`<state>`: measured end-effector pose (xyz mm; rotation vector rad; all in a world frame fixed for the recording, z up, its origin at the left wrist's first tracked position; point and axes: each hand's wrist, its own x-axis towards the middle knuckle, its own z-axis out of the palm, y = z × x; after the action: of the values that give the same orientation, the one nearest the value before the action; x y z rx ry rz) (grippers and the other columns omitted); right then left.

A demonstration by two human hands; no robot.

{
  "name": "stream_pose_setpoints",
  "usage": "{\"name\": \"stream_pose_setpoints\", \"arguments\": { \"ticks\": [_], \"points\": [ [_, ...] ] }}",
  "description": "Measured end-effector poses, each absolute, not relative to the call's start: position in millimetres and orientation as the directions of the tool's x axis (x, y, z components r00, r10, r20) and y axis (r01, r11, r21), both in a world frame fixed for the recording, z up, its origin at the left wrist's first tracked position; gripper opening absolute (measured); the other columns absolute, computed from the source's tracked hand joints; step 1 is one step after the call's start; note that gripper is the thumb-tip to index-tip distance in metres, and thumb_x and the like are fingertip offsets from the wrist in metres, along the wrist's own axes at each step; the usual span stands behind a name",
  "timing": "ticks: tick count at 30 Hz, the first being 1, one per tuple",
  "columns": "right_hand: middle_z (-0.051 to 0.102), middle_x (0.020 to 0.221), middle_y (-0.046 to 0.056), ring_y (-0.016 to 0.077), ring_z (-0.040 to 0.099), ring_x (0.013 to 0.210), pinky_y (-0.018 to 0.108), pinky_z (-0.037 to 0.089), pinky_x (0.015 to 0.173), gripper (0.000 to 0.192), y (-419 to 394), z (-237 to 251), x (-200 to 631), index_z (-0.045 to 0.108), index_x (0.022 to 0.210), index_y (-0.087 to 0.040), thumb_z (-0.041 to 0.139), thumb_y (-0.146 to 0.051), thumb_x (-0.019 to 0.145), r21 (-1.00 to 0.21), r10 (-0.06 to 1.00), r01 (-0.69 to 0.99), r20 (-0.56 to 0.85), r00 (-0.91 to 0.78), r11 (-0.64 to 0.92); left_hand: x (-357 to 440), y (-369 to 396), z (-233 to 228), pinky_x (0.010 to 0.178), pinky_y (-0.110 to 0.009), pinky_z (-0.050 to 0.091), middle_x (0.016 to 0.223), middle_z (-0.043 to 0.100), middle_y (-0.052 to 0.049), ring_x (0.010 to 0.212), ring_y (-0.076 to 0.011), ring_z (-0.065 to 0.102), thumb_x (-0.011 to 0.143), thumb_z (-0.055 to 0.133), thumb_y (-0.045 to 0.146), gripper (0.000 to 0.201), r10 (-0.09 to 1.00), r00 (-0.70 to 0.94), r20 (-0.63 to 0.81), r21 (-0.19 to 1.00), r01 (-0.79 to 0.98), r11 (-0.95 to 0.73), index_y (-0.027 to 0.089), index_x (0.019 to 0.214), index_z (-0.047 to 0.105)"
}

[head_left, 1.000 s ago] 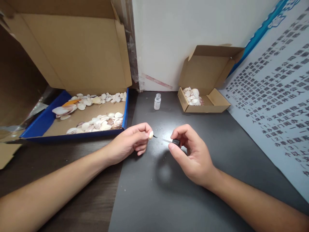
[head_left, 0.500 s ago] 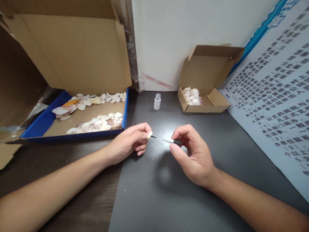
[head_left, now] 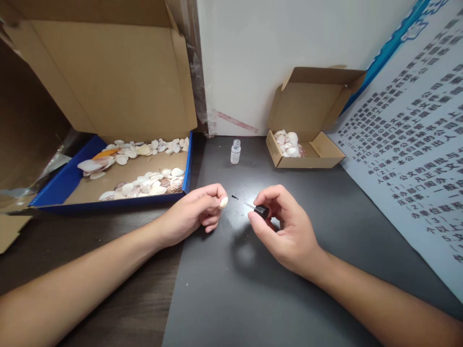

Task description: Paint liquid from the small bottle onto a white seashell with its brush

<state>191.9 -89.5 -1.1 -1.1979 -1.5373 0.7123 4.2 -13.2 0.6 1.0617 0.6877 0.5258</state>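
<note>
Here, the left hand (head_left: 195,214) rests on the dark mat (head_left: 253,289), fingers curled shut, a small pale shell (head_left: 224,202) pinched between thumb and fingertips and poking out to the right. The right hand (head_left: 285,231) sits just to the right of it, thumb and forefinger closed on the black cap (head_left: 261,210) of a thin applicator brush (head_left: 240,201); the other fingers fold loosely under. The brush stem runs left and slightly far from the cap — its dark tip hangs near the shell, with a small gap between them, not touching.

Far from the hands, a small clear glass bottle (head_left: 235,151) stands upright and uncapped on the mat, near the white wall (head_left: 289,43). To its right, a small open cardboard box (head_left: 307,144) holds a handful of shells in its left end. On the far left, a blue-edged tray (head_left: 65,185) with a cardboard floor holds two loose rows of pale shells — a large cardboard flap (head_left: 108,72) rises behind it. A printed sheet (head_left: 415,144) with dark characters leans along the right side.
</note>
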Motion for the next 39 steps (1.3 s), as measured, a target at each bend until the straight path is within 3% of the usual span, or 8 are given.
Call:
{"name": "stream_pose_setpoints", "arguments": {
  "ticks": [8, 15, 22, 39],
  "points": [
    [0.046, 0.065, -0.007, 0.0103, 0.044, 0.050, 0.024, 0.039, 0.047, 0.011, -91.5, -4.8, 196.9, 0.051, 0.095, -0.025, 0.057, -0.020, 0.088, -0.893, 0.930, 0.260, 0.358, -0.081, 0.367, 3.7, -13.6, 0.5, 0.048, -0.020, 0.034, 0.055, 0.031, 0.008, 0.047, -0.0079, 0.030, 0.085, 0.057, 0.025, 0.012, 0.683, 0.686, -0.250, 0.914, -0.067, 0.401, 0.020, 0.078, 0.049],
    [0.043, 0.064, -0.008, 0.0094, 0.038, 0.050, 0.021, 0.033, 0.042, 0.014, -90.1, -1.0, 191.9, 0.049, 0.089, -0.024, 0.060, -0.017, 0.084, -0.889, 0.940, 0.323, 0.342, -0.005, 0.325, 3.6, -13.7, 0.8, 0.048, -0.020, 0.035, 0.055, 0.032, 0.008, 0.047, -0.0074, 0.030, 0.083, 0.059, 0.025, 0.014, 0.679, 0.690, -0.252, 0.914, -0.061, 0.401, 0.020, 0.077, 0.048],
    [0.046, 0.065, -0.008, 0.0097, 0.044, 0.051, 0.022, 0.039, 0.047, 0.011, -91.7, -3.7, 195.0, 0.050, 0.096, -0.024, 0.056, -0.018, 0.089, -0.887, 0.922, 0.254, 0.378, -0.083, 0.386, 3.4, -13.6, 0.5, 0.048, -0.019, 0.034, 0.055, 0.032, 0.009, 0.047, -0.0073, 0.030, 0.083, 0.059, 0.024, 0.012, 0.683, 0.688, -0.244, 0.919, -0.061, 0.389, 0.020, 0.078, 0.049],
    [0.044, 0.066, -0.008, 0.0087, 0.040, 0.050, 0.020, 0.035, 0.042, 0.016, -90.4, -2.8, 192.5, 0.049, 0.090, -0.025, 0.060, -0.015, 0.084, -0.876, 0.926, 0.323, 0.378, -0.005, 0.359, 0.9, -12.0, -3.1, 0.048, -0.019, 0.036, 0.056, 0.035, 0.008, 0.048, -0.0065, 0.031, 0.088, 0.059, 0.025, 0.013, 0.657, 0.722, -0.217, 0.919, -0.076, 0.387, 0.019, 0.080, 0.051]
  ]
}}
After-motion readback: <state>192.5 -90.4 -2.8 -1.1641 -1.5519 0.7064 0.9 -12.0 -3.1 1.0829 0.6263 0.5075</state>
